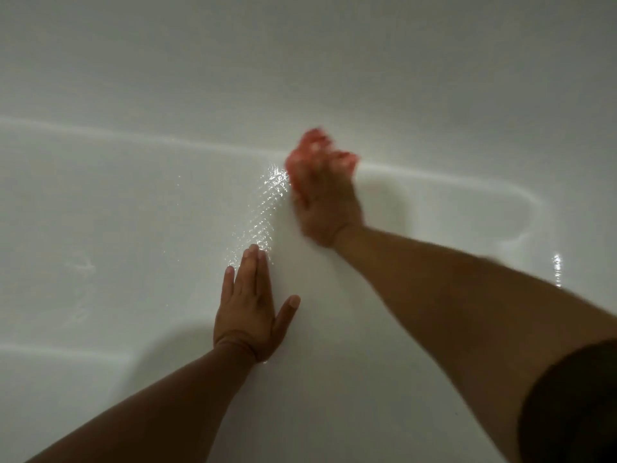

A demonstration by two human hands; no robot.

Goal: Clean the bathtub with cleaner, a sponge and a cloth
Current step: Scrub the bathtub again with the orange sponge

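Observation:
The white bathtub (133, 202) fills the view, seen from above. My right hand (329, 202) is blurred and grips a pink-red sponge (309, 147) whose edges show past the fingers, pressed on the tub floor where it meets the far wall. My left hand (252, 305) lies flat on the tub floor nearer to me, fingers straight and together, thumb spread out. It holds nothing. A wet, glistening streak (263, 208) runs between the two hands. Neither the cleaner nor the cloth is in view.
The tub's far wall (300, 61) rises beyond the sponge. A curved ridge (521, 208) marks the floor's corner at right, and another edge (66, 352) runs at lower left. Faint smears (80, 265) show on the left floor.

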